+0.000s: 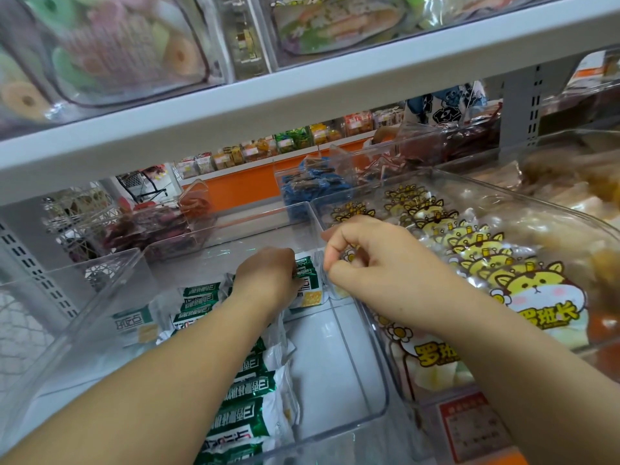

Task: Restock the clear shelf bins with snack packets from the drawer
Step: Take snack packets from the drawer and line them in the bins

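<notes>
— What colour are the packets in the middle?
— The green-and-white packets (241,407) have white wrappers with a dark green band, white lettering, and a small yellow square on some. Their bin (349,347) is clear.
— And on the right?
— The cat packets (536,290) are see-through, printed with yellow cartoon cats with pink cheeks and yellow lettering edged dark.
— Further back?
— Blue packets (312,186), dark red packets (151,229), and an orange panel (248,189) behind. Above the pale grey shelf (302,105) are ring sweets (117,52) in pastel green, pink and orange.
</notes>
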The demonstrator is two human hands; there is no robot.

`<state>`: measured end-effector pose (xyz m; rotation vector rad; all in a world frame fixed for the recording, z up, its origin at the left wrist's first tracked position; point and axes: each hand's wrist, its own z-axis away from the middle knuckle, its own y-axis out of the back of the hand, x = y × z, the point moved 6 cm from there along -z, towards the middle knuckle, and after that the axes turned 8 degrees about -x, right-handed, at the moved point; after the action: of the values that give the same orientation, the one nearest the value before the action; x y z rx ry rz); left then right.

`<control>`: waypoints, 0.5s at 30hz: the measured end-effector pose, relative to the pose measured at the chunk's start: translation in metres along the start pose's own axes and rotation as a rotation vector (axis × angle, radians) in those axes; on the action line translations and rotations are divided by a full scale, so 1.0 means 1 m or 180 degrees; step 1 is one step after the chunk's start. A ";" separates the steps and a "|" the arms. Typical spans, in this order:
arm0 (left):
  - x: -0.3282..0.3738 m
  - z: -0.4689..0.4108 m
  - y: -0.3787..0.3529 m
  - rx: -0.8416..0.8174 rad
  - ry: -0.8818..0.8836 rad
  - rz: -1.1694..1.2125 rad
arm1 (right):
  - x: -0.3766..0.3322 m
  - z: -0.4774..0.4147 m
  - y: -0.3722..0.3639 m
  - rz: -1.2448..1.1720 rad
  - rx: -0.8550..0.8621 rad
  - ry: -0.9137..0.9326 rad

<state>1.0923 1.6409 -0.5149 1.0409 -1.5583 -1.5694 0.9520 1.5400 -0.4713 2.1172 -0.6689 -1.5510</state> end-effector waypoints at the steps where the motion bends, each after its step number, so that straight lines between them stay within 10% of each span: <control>1: -0.001 0.000 0.001 0.0015 0.0011 0.0054 | 0.000 0.000 0.000 0.0003 0.0002 -0.0005; 15: -0.001 0.001 -0.005 0.0028 -0.0080 0.0298 | 0.001 0.000 0.001 0.0025 0.0012 0.0058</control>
<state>1.0919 1.6427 -0.5202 0.9426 -1.6089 -1.5184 0.9527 1.5385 -0.4718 2.1264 -0.6736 -1.5257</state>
